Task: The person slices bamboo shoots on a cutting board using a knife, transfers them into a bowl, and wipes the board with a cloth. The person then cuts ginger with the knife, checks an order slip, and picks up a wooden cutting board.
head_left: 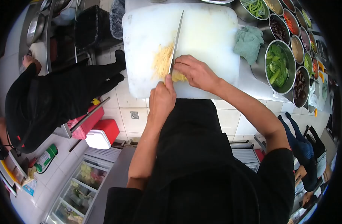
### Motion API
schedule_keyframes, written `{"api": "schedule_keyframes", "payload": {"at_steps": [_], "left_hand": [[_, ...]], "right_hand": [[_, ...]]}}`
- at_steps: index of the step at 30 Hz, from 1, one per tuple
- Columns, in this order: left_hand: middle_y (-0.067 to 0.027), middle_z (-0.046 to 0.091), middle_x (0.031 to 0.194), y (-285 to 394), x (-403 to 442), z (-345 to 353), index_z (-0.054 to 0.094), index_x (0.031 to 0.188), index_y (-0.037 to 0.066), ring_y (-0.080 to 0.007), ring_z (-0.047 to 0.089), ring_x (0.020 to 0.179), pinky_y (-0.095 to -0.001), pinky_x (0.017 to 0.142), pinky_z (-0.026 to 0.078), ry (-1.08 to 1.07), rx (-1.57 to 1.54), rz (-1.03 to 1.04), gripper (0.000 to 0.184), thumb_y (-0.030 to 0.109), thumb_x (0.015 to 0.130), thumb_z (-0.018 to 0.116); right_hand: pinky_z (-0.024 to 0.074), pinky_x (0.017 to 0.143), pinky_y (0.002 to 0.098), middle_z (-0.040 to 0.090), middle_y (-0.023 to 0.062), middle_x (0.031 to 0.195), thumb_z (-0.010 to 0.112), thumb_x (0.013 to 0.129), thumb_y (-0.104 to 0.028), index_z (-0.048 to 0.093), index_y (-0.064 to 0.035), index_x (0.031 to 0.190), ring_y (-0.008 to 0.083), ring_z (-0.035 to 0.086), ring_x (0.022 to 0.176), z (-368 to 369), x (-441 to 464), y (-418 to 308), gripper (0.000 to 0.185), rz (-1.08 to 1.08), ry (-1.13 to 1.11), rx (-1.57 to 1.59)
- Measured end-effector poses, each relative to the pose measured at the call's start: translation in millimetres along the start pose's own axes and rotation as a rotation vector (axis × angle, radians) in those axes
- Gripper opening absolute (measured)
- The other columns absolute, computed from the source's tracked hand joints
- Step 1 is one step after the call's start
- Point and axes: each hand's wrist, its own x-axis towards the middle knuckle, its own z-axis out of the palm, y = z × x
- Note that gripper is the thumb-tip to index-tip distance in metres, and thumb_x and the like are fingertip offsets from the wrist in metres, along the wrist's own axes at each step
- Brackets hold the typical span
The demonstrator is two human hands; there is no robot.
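Observation:
My left hand (161, 96) is closed around the handle of a long kitchen knife (177, 35). The blade points away from me and stands on edge over a white cutting board (212, 33). To the left of the blade lies a pile of thin pale-yellow shreds (162, 61), whose kind I cannot tell. Curled fingertips of my right hand (195, 72) press on a stack of yellow slices (179, 77) just right of the blade. That hand partly hides the slices.
A green cloth (249, 44) lies beside the board's right edge. Farther right stand several metal bowls, one with leafy greens (277, 66), another with dark brown pieces (300, 86). A co-worker in black (55, 87) is at the left; more people (305, 149) stand at lower right.

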Motion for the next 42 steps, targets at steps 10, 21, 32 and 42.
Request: {"api": "schedule_keyframes", "payload": {"at_steps": [10,21,32,42], "left_hand": [[-0.0406,0.061,0.086,-5,5,17,0.062,0.080,-0.009,-0.0560,0.060,0.087,-0.0603,0.080,0.046,0.016,0.009,0.026,0.060,0.039,0.105,0.037],[-0.0405,0.061,0.084,-4,-16,-4,0.063,0.084,-0.011,-0.0572,0.059,0.087,-0.0598,0.079,0.047,-0.032,0.000,-0.021,0.061,0.040,0.105,0.037],[-0.0414,0.061,0.089,10,-16,-18,0.064,0.084,-0.011,-0.0566,0.059,0.091,-0.0591,0.085,0.045,-0.088,0.019,-0.044,0.066,0.043,0.105,0.032],[-0.0402,0.061,0.084,-9,4,12,0.062,0.080,-0.009,-0.0562,0.059,0.087,-0.0613,0.080,0.045,0.010,0.004,0.057,0.063,0.042,0.105,0.034]], "right_hand": [[0.0538,0.088,0.0371,0.063,0.0150,0.113,0.063,0.082,0.003,0.065,0.0007,0.107,0.0324,0.062,0.105,-19,21,36,0.025,-0.129,0.085,-0.074],[0.0548,0.087,0.0378,0.065,0.0152,0.110,0.066,0.082,0.002,0.066,0.0004,0.108,0.0325,0.063,0.103,-13,14,25,0.026,-0.066,0.077,0.003],[0.0547,0.087,0.0376,0.065,0.0155,0.111,0.065,0.084,0.000,0.066,0.0014,0.106,0.0326,0.063,0.104,-7,6,14,0.022,-0.045,0.062,0.016],[0.0546,0.087,0.0370,0.065,0.0150,0.111,0.065,0.084,0.000,0.066,0.0012,0.106,0.0318,0.063,0.104,1,-1,4,0.023,-0.018,0.059,0.055]]}}
